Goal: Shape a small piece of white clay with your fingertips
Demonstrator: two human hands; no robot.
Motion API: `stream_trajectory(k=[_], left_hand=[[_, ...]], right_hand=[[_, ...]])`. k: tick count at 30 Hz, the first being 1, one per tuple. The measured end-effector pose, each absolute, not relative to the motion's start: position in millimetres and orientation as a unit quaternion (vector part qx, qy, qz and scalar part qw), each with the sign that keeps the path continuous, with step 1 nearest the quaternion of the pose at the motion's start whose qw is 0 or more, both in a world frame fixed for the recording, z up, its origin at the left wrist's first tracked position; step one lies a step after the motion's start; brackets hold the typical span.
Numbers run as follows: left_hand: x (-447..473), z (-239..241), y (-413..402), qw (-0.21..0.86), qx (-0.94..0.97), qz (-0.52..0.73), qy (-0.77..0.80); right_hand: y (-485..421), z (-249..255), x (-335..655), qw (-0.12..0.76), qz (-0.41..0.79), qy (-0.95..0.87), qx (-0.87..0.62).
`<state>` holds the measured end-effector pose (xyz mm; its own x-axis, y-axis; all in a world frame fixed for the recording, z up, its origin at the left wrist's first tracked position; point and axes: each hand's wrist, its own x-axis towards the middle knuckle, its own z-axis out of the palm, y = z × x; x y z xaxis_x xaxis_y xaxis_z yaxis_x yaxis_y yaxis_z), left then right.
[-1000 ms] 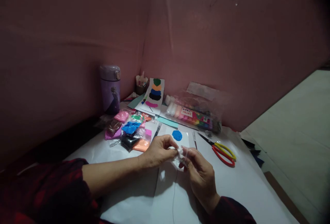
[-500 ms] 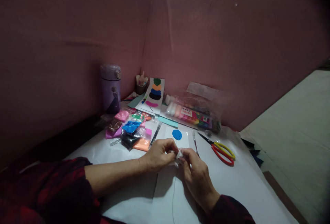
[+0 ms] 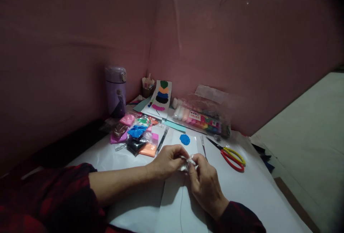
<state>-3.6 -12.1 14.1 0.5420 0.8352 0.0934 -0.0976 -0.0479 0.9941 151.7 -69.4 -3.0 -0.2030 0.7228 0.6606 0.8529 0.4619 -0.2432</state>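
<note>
My left hand (image 3: 167,162) and my right hand (image 3: 206,180) meet over a sheet of white paper (image 3: 173,206). Between their pinched fingertips is a small crumpled white packet (image 3: 191,161), shiny like clear plastic. Fingers cover part of it, and its contents are hard to make out. Just beyond the hands, a flat blue clay patch (image 3: 184,139) lies on the paper. A thin curved line runs down the paper below the packet.
Bagged coloured clay (image 3: 137,131) lies left of a pen (image 3: 162,140). A slim metal tool (image 3: 203,145) and scissors (image 3: 228,156) are on the right. Behind stand a purple bottle (image 3: 116,93), a card with coloured patches (image 3: 162,95) and a clay pack (image 3: 199,118).
The white packet has shifted slightly and shows a different fold between the fingertips. Both hands stay in nearly the same place, still pinching it.
</note>
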Motion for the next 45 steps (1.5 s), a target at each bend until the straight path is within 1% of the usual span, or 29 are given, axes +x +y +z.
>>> stream_trajectory(k=[2, 5, 8, 11, 16, 20, 24, 27, 30, 34, 36, 39, 45], left_hand=[[-2.1, 14.6, -10.7, 0.674, 0.561, 0.378, 0.296], [-1.1, 14.2, -8.7, 0.715, 0.503, 0.390, 0.290], [-1.2, 11.7, -6.7, 0.729, 0.475, 0.405, 0.282], [-1.3, 9.1, -4.2, 0.725, 0.476, 0.417, 0.274], [-1.7, 9.8, -2.9, 0.701, 0.494, 0.429, 0.286], [-2.3, 9.5, -4.8, 0.665, 0.526, 0.432, 0.308], [-1.8, 4.2, -4.4, 0.618, 0.576, 0.425, 0.325], [-0.7, 2.3, -4.0, 0.620, 0.583, 0.413, 0.324], [0.5, 4.2, -3.4, 0.650, 0.555, 0.409, 0.319], [1.3, 6.6, -0.5, 0.673, 0.529, 0.406, 0.319], [1.1, 7.1, 0.9, 0.676, 0.521, 0.406, 0.325], [0.7, 8.3, 0.8, 0.678, 0.516, 0.412, 0.322], [1.3, 6.6, -4.6, 0.662, 0.522, 0.421, 0.333]], right_hand=[[-70.0, -3.1, 151.3, 0.399, -0.027, -0.757, -0.517], [-71.8, -3.3, 148.9, 0.446, 0.041, -0.715, -0.536], [-73.6, -2.3, 145.7, 0.488, 0.107, -0.666, -0.553], [-72.5, -2.0, 145.2, 0.505, 0.163, -0.643, -0.552], [-65.2, -9.2, 150.2, 0.500, 0.182, -0.649, -0.544], [-64.0, -12.4, 151.5, 0.460, 0.244, -0.646, -0.558], [-66.0, -7.3, 150.6, 0.425, 0.237, -0.663, -0.569], [-67.1, -3.7, 149.9, 0.415, 0.223, -0.677, -0.565], [-68.2, -3.2, 148.5, 0.437, 0.226, -0.664, -0.563], [-68.9, -5.0, 146.0, 0.496, 0.303, -0.595, -0.555], [-68.5, -6.1, 145.7, 0.513, 0.332, -0.569, -0.551], [-66.3, -8.3, 147.1, 0.517, 0.332, -0.565, -0.551], [-62.0, -12.0, 148.7, 0.490, 0.333, -0.590, -0.549]])
